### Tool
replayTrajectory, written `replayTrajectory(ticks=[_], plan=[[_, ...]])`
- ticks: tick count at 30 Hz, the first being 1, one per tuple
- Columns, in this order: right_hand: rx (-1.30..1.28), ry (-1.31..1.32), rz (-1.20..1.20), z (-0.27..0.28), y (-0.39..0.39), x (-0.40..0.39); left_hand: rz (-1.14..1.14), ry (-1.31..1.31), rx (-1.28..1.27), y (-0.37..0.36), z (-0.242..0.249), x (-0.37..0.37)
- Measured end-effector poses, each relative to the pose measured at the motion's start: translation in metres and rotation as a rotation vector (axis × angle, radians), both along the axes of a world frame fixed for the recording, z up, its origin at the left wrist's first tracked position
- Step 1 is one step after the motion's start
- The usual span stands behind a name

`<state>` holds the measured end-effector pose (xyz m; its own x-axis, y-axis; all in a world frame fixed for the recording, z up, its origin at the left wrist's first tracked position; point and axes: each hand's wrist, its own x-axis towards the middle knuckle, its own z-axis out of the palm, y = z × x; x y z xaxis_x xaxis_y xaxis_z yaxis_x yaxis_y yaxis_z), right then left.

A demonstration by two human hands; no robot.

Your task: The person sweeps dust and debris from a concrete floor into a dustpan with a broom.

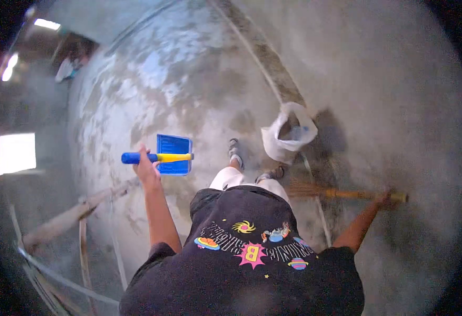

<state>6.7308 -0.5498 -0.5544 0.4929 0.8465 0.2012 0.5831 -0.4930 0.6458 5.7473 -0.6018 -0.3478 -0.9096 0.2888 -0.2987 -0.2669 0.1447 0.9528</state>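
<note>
My left hand (147, 167) is closed around the blue and yellow handle of a dustpan (175, 142). The blue pan hangs above the floor, left of my feet, and I cannot make out anything in it. Out to the right, my right hand (384, 200) grips the yellowish handle of a broom (341, 194). Its brownish bristles point in toward my legs and look blurred. A white bag (279, 142) stands with its mouth open in front of my feet, slightly to the right. Something bluish shows inside it.
The concrete floor (189, 84) has damp, patchy marks. A dark strip (262, 50) runs along it to the bag. Wooden poles (78, 210) lean at the lower left. Bright window openings (17, 152) are at the far left, and a pale bundle (68, 69) lies at the upper left.
</note>
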Motion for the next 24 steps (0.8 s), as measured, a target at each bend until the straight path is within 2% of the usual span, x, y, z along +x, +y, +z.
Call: replayTrajectory(ticks=[2, 3, 4, 5, 9, 10, 12, 14, 16, 18, 19, 21, 22, 24], plan=[[0.953, 1.238, -1.212, 0.050, 0.000, -0.053, 0.057, 0.005, 0.028, -0.016, 0.013, -0.018], [0.934, 1.259, -1.191, 0.051, 0.014, -0.069, 0.033, 0.031, 0.004, -0.026, 0.013, -0.024], [0.873, 1.276, -1.055, 0.051, 0.015, -0.080, 0.010, 0.057, -0.021, -0.036, 0.012, -0.030], [0.831, 1.278, -0.923, 0.057, -0.021, -0.088, -0.008, 0.058, 0.013, -0.041, 0.008, -0.034], [0.662, 1.243, -0.402, 0.083, -0.075, -0.198, -0.099, -0.009, 0.020, -0.067, 0.026, -0.064], [0.619, 1.223, -0.273, 0.097, -0.068, -0.213, -0.087, -0.010, 0.033, -0.072, 0.032, -0.073], [0.684, 1.161, -0.368, 0.094, -0.072, -0.265, -0.160, -0.039, 0.006, -0.081, 0.040, -0.087], [0.630, 1.151, -0.520, 0.069, -0.090, -0.330, -0.131, -0.067, 0.025, -0.099, 0.035, -0.120], [0.504, 1.411, -0.318, 0.044, -0.139, -0.415, -0.134, -0.148, 0.187, -0.125, 0.024, -0.170], [0.422, 1.553, -0.211, 0.014, -0.155, -0.507, -0.085, -0.176, 0.241, -0.147, -0.001, -0.231], [0.417, 1.547, -0.197, -0.019, -0.154, -0.539, -0.041, -0.189, 0.331, -0.153, -0.012, -0.261], [0.595, 1.915, 0.191, -0.075, -0.151, -0.584, 0.009, -0.205, 0.416, -0.163, -0.024, -0.311], [0.587, 1.911, 0.189, -0.070, -0.154, -0.611, 0.043, -0.217, 0.417, -0.166, -0.024, -0.330], [0.156, 1.584, -0.198, -0.047, -0.145, -0.677, 0.082, -0.233, 0.413, -0.178, -0.026, -0.369]])
